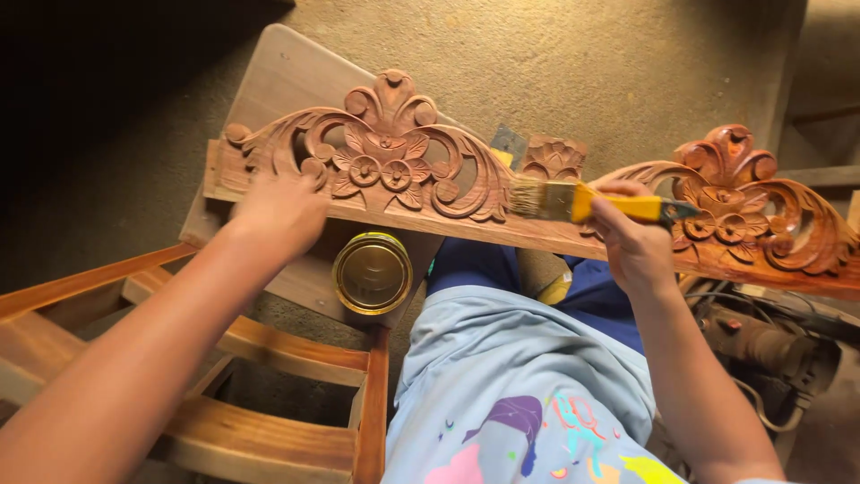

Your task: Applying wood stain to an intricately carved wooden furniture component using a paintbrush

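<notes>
Gripping a yellow-handled brush point(582, 203), the right hand point(634, 240) closes its fingers around the handle, bristles pointing left and touching the carved wooden panel point(394, 161). That panel's long axis runs left to right across the lap. Left hand point(279, 211) lies flat, fingers spread, on its left part; an open tin point(373, 272) sits just nearer.

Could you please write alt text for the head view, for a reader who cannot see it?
A person's right hand holds a yellow-handled brush against a long carved wooden panel of scrolls and flowers, while the left hand steadies its left end. An open metal can sits just below on a wooden board, above the person's light printed shirt.
</notes>
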